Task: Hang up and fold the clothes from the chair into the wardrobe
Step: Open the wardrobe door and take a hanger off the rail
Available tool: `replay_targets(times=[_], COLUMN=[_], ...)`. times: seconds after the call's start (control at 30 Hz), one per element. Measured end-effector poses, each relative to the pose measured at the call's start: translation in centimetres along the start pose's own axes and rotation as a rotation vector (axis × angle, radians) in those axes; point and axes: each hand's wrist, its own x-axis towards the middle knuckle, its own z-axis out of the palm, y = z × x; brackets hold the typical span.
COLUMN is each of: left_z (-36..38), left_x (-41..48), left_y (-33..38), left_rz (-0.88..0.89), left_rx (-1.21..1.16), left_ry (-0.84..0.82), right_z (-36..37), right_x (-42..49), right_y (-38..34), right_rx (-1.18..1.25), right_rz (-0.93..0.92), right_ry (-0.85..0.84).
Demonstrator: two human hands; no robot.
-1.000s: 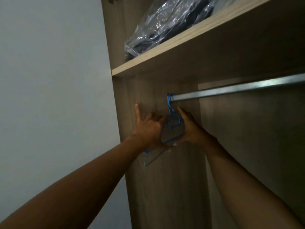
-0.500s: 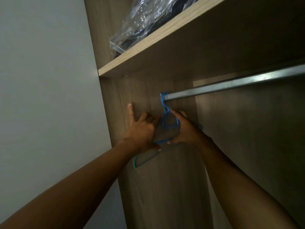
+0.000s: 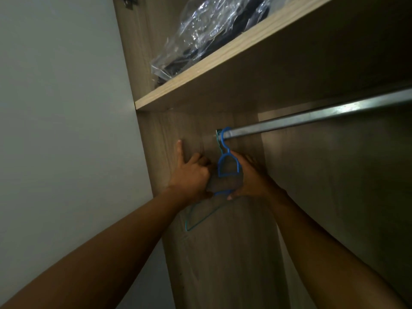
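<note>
A blue plastic hanger (image 3: 227, 163) hangs by its hook from the left end of the metal wardrobe rail (image 3: 312, 117), close to the wooden side wall. A thinner teal hanger (image 3: 200, 217) slants down below it. My left hand (image 3: 191, 175) grips the hangers from the left, its index finger stretched up against the side wall. My right hand (image 3: 252, 177) holds the blue hanger's right side and lower bar. No clothes are in view.
A wooden shelf (image 3: 223, 61) runs above the rail and carries dark items in a clear plastic bag (image 3: 200, 32). A pale wall (image 3: 62, 108) fills the left. The rail to the right of the hangers is bare.
Both hands stay at the hangers at the rail's left end. The camera has shifted a little; the hands and hangers keep nearly the same pose.
</note>
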Motion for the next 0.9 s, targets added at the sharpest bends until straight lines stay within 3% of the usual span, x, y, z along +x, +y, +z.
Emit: replay_targets(times=[0.67,0.9], left_z=[-5.5,-6.9], left_x=[0.1,-4.0], left_y=[-1.2,-0.6], left_rz=[0.011,-0.001], left_rx=[-0.058,-0.059], left_ry=[0.020,0.026], right_z=[-2.9,-3.7], right_x=[-0.1,-3.5], right_y=[-2.8,-5.9], right_rx=[0.137,0.123], right_rz=[-0.024,-0.028], right_ry=[0.148,0.117])
